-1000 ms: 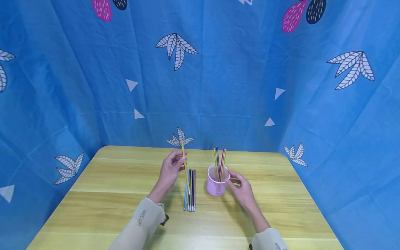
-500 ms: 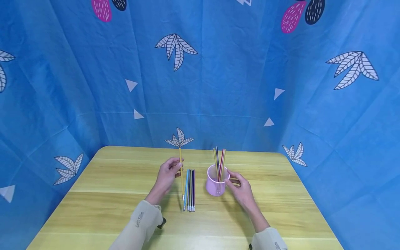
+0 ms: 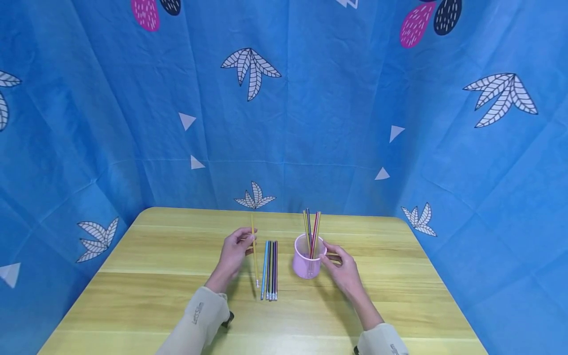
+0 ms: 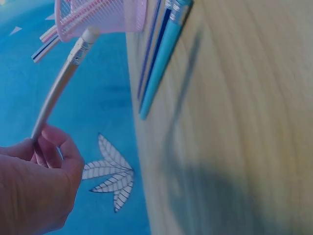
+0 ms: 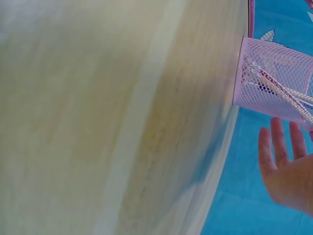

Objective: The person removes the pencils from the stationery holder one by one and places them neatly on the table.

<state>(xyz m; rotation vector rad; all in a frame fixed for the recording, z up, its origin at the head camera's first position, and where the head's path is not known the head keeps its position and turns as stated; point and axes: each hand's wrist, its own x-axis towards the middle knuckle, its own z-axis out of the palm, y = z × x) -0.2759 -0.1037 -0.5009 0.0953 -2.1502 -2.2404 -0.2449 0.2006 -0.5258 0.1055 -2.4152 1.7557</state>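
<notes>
My left hand [image 3: 232,254] pinches a yellow pencil [image 3: 255,268] between thumb and fingers, its eraser end pointing down toward me. In the left wrist view the pencil's white eraser [image 4: 91,34] hangs above the table. Just right of it, a light blue pencil [image 3: 264,271] and several dark pencils [image 3: 272,271] lie side by side, eraser ends toward me. A pink mesh pencil cup [image 3: 302,266] stands farther right with several pencils [image 3: 315,231] upright in it. My right hand [image 3: 346,273] holds the cup's right rim with thumb and index finger; the other fingers [image 5: 279,144] extend loosely beside it.
The wooden table [image 3: 377,296] has its far edge just behind the hands and cup. A blue patterned curtain [image 3: 328,123] hangs around the back and sides.
My left hand has moved left and slightly toward me with the yellow pencil, from over the lying pencils to their left side. The right hand and cup have stayed put.
</notes>
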